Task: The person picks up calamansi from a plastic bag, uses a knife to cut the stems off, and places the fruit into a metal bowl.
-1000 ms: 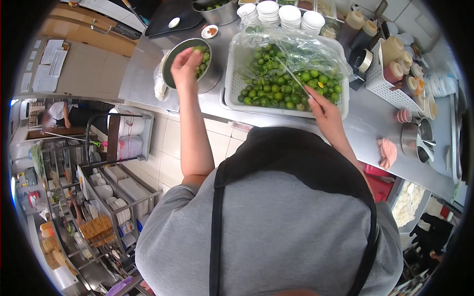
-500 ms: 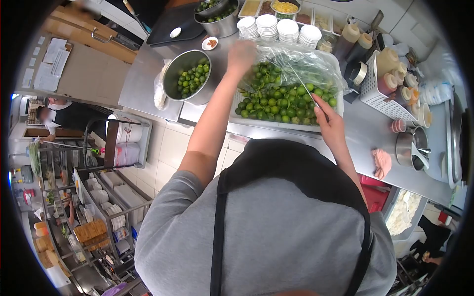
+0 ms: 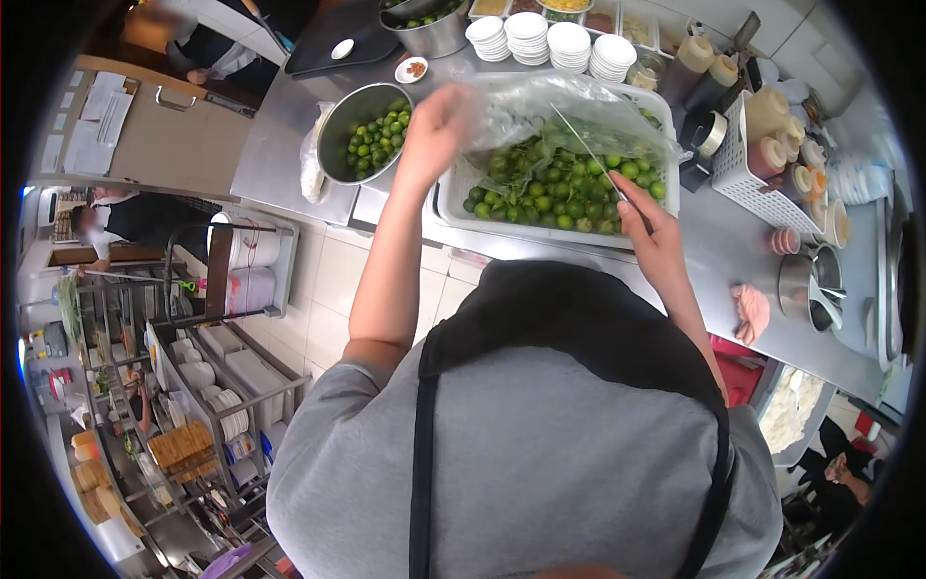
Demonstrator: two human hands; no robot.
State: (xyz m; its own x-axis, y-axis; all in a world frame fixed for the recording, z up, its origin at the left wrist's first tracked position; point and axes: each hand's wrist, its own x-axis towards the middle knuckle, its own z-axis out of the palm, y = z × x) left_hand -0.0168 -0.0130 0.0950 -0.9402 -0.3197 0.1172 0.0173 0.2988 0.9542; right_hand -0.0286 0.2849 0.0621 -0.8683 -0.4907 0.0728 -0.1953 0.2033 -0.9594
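Observation:
My right hand (image 3: 651,227) grips a knife (image 3: 584,145) by its handle, the thin blade pointing up and away over the limes. Below the blade, a white crate (image 3: 449,198) holds many green limes (image 3: 550,198). A clear plastic bag (image 3: 608,111) covers the far part of the crate, with leafy greens (image 3: 516,164) partly under it. My left hand (image 3: 436,130) is at the crate's left side, near the bag's edge, its fingers smeared by motion; whether they hold anything does not show. Left of it, a steel pot (image 3: 333,145) contains more limes.
Stacks of white dishes (image 3: 569,43) stand behind the crate. To the right are a white basket (image 3: 738,183) of sauce bottles, a pink cloth (image 3: 749,314) and steel containers (image 3: 796,280). A small bowl (image 3: 412,69) sits behind the pot. Other people (image 3: 217,53) are at the left.
My left hand has moved left and slightly toward me, away from the bag. The bag's near edge has shifted and more leafy greens show. The knife stays in my right hand.

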